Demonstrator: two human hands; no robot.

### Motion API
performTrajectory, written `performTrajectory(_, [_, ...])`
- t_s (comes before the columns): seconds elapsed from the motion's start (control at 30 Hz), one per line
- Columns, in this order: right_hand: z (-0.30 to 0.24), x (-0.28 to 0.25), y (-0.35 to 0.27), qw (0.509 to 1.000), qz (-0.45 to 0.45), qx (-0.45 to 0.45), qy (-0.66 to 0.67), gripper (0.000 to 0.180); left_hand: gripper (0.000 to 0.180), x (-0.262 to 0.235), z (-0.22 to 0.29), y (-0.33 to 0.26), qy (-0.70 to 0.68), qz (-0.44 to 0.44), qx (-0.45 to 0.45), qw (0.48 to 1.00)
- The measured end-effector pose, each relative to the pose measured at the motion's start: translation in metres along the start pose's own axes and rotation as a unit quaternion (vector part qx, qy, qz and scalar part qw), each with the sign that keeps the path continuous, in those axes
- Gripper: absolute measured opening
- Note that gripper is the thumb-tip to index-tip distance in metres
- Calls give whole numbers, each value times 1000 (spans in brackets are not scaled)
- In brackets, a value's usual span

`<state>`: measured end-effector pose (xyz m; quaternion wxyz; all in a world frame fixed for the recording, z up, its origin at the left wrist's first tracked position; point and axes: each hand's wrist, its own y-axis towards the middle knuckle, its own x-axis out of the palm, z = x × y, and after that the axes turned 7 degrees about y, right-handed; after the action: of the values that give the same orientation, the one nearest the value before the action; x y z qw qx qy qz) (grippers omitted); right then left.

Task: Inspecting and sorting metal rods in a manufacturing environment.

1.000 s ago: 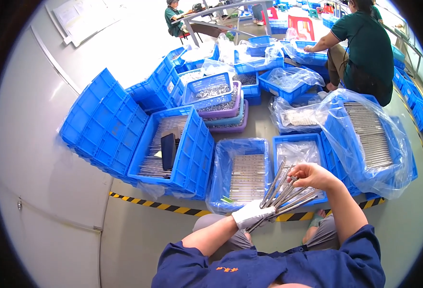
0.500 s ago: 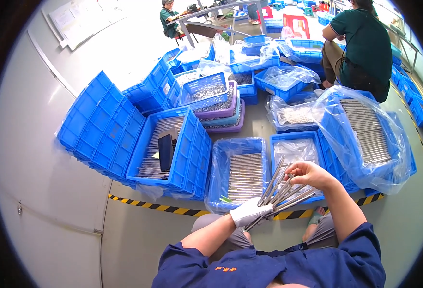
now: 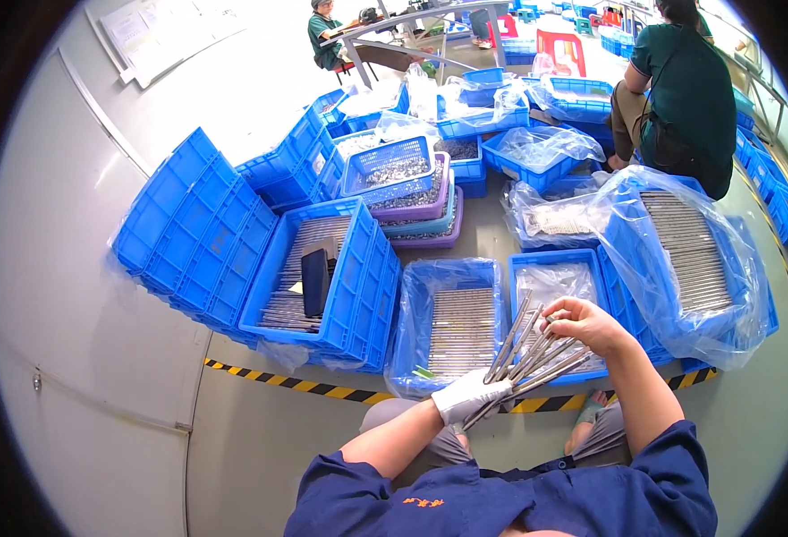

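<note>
A fanned bundle of thin metal rods (image 3: 537,362) is held by my left hand (image 3: 471,396), which wears a white glove and is closed round their lower part. My bare right hand (image 3: 585,326) is at the upper ends of the rods, thumb and fingers pinched on the end of one rod. Beyond my left hand, a blue crate (image 3: 401,349) lined with clear plastic contains a row of similar rods (image 3: 462,331). Behind the bundle, another lined blue crate (image 3: 601,277) is partly hidden by my right hand and the rods.
Stacked blue crates (image 3: 188,233) stand at left; a dark phone-like object (image 3: 317,282) lies on rods in one. Baskets of small metal parts (image 3: 394,170) are piled ahead. A plastic-draped crate of rods (image 3: 687,251) is at right. A person (image 3: 686,98) sits beyond it. Striped tape (image 3: 287,385) crosses the floor.
The whole view has shifted slightly. My left hand still holds the bundle, and my right fingers have moved only a little at the rod ends.
</note>
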<state>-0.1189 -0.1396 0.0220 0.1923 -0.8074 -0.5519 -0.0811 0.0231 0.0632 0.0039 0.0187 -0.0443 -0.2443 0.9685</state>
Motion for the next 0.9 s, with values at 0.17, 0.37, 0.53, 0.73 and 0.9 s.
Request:
performTrajectory(0.17, [-1,0,-1,1000,-6,-8,-5,23,29,0,0,0,-6,2,4,1000])
performTrajectory(0.37, [-3,0,-3,1000,16,-13,-6,23,28,2,3,-2,-25,-3,-7,1000])
performTrajectory(0.53, [-3,1,-2,1000,16,-6,-3,24,28,-1,-6,4,-10,3,11,1000])
performTrajectory(0.73, [-7,0,5,1000,11,6,-17,26,29,-2,-7,8,-20,8,11,1000])
performTrajectory(0.9, [-5,-5,1,1000,4,-14,17,26,30,0,-8,5,-20,6,-3,1000])
